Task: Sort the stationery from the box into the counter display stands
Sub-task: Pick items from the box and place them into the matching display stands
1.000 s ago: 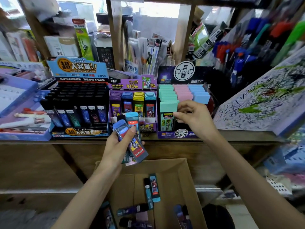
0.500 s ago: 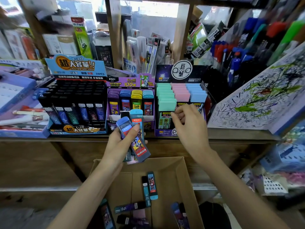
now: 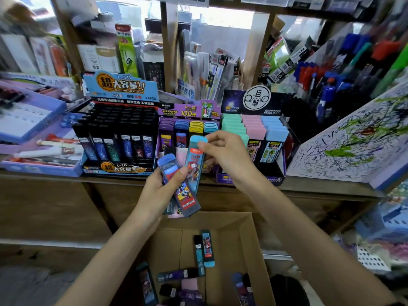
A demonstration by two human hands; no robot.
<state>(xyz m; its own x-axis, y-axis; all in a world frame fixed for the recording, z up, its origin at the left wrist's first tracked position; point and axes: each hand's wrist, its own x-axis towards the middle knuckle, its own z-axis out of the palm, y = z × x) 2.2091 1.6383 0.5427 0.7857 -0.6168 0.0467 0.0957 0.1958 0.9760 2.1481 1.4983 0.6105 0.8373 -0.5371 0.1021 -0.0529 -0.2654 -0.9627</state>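
The left hand (image 3: 159,191) is holding a small bundle (image 3: 170,208) of lead cases just in front of the purple display stand (image 3: 189,112), and its thumb is pressing on the dark-blue case (image 3: 183,195) lying on top. The right hand (image 3: 223,151) is pinching the cap end of the light-blue case (image 3: 195,161) between thumb and fingertips. This case is rising out of the same bundle, in front of the stand's low front wall. Its lower end is hidden behind the dark-blue case, so I cannot say if it is already free from the left grip.

The stand is showing four colour columns, and the light-blue column (image 3: 210,127) is at its right side, so this case is probably going there. Below the stand, the cardboard box (image 3: 245,235) is holding more loose cases (image 3: 207,248). The black stand (image 3: 119,89) is sitting to its left and the pastel stand (image 3: 254,100) to its right, all on the wooden desk (image 3: 320,184).

The main danger is in the pulling. If the left thumb is clamping too loosely, the bundle may fan open and the cases may slide down into the box or past it. The right pinch is small and on a smooth cap, so the case may swing or slip. The two blue caps are also looking similar, so a wrong column is possible.
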